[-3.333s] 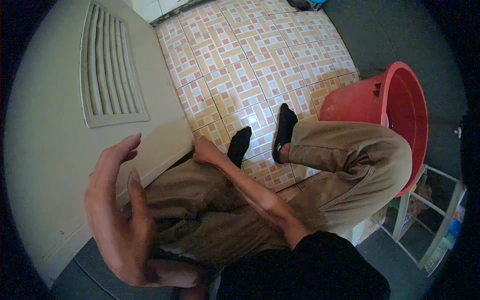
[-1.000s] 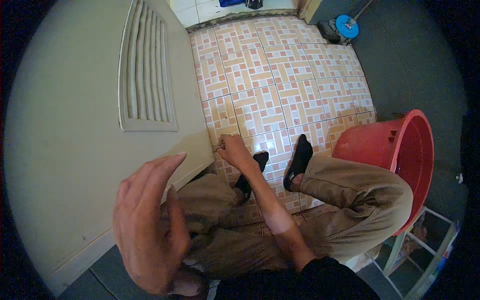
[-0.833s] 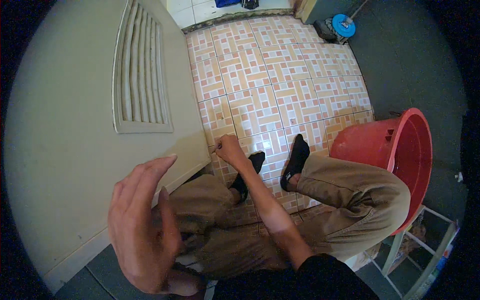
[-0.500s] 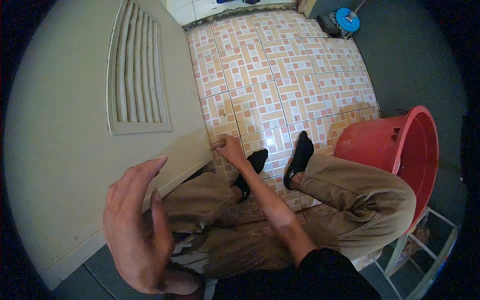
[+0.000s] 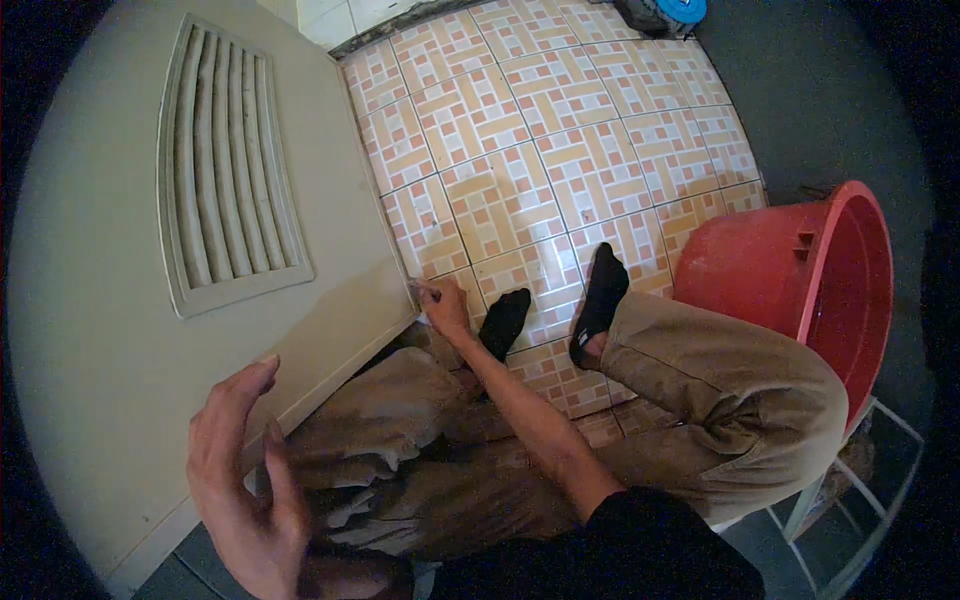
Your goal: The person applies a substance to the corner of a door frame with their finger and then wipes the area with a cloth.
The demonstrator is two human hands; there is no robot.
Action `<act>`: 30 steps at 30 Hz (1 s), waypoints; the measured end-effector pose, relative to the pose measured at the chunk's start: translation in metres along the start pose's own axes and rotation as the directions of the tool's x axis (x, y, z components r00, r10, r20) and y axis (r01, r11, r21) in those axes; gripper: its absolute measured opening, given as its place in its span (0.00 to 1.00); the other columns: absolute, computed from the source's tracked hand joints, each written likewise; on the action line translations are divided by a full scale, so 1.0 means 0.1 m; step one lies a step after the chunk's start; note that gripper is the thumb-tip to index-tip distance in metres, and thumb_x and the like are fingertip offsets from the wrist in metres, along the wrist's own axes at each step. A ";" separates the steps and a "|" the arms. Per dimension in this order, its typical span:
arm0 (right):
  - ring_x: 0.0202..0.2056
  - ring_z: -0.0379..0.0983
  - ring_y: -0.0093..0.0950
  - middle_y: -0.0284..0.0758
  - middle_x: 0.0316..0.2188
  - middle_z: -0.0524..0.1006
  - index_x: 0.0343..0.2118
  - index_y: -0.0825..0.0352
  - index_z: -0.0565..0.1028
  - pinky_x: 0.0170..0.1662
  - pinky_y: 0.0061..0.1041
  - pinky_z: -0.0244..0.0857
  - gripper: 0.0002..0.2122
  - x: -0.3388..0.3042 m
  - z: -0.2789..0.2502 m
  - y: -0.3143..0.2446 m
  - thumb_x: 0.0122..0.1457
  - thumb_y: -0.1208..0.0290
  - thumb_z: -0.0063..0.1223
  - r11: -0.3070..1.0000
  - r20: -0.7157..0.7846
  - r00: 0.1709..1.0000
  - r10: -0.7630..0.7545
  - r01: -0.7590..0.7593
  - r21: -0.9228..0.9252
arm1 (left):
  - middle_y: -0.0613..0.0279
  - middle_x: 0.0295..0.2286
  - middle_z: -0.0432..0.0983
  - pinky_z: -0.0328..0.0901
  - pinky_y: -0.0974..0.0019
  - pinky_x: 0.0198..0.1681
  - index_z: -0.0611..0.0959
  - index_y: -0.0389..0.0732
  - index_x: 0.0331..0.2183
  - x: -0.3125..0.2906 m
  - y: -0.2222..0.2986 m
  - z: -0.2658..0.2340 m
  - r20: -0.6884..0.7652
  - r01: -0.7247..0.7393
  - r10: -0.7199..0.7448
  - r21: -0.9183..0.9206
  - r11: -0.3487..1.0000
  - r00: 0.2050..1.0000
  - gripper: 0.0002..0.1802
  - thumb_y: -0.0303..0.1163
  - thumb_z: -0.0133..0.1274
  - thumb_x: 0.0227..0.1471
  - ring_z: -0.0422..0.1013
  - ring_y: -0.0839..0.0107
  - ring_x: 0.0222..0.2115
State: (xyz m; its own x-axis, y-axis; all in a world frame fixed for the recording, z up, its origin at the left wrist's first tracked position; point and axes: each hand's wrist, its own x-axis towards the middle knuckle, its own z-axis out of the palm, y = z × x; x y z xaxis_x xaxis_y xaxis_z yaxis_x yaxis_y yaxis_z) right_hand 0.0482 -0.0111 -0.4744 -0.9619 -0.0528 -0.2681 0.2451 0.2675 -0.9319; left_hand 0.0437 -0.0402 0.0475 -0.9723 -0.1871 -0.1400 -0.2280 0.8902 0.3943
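The cream door (image 5: 330,235) with a slatted vent (image 5: 230,165) stands along my left side. My right hand (image 5: 445,308) is closed at the door's low corner edge, its fingers pressed together around something small. A whitish bit shows beside those fingertips, too small to name. Nearer to me, my left hand (image 5: 245,475) is raised in front of the door with thumb and fingers apart and nothing between them. Whether it touches the door I cannot tell.
Below lies a patterned tile floor (image 5: 520,150), with my black-socked feet (image 5: 505,322) on it. At the right, a large red tub (image 5: 745,255) lies tipped beside my knee, near a white metal rack (image 5: 870,485). A blue-topped brush or mop head (image 5: 680,10) is at the far wall.
My view has shifted, so the door vent sits lower and farther left. My right hand stays closed at the door edge, its wrist turned slightly; my left hand remains open.
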 end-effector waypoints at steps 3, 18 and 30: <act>0.40 0.78 0.46 0.49 0.37 0.79 0.41 0.68 0.82 0.44 0.39 0.71 0.10 -0.05 0.07 -0.02 0.57 0.73 0.57 0.995 0.003 0.997 -0.072 0.071 0.075 | 0.44 0.50 0.75 0.62 0.54 0.59 0.77 0.31 0.51 0.02 -0.01 0.02 0.046 0.022 -0.021 -0.025 0.999 0.999 0.18 0.24 0.46 0.60 0.72 0.55 0.51; 0.47 0.75 0.55 0.60 0.42 0.78 0.46 0.75 0.77 0.52 0.43 0.67 0.18 -0.25 -0.15 -0.59 0.61 0.67 0.45 0.981 0.330 0.926 0.181 -0.144 -0.133 | 0.45 0.48 0.77 0.63 0.53 0.58 0.78 0.34 0.50 0.01 -0.05 -0.02 -0.027 -0.055 0.056 0.034 0.998 0.998 0.25 0.13 0.48 0.48 0.73 0.50 0.50; 0.49 0.74 0.56 0.59 0.45 0.77 0.54 0.67 0.75 0.55 0.45 0.66 0.21 -0.08 -0.21 -0.36 0.59 0.67 0.42 0.972 0.494 0.853 0.168 -0.059 -0.229 | 0.52 0.45 0.76 0.66 0.53 0.51 0.79 0.39 0.49 0.03 -0.12 -0.03 -0.069 -0.049 0.055 0.091 0.995 0.996 0.27 0.18 0.54 0.42 0.71 0.50 0.46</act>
State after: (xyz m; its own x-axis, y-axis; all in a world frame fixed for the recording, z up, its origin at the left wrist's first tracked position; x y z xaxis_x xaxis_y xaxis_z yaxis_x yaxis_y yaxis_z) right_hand 0.0446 -0.0003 -0.4340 -0.7193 -0.4755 -0.5064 0.2672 0.4836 -0.8335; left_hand 0.0437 -0.0526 0.0448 -0.9846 -0.1661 -0.0547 -0.1749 0.9323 0.3166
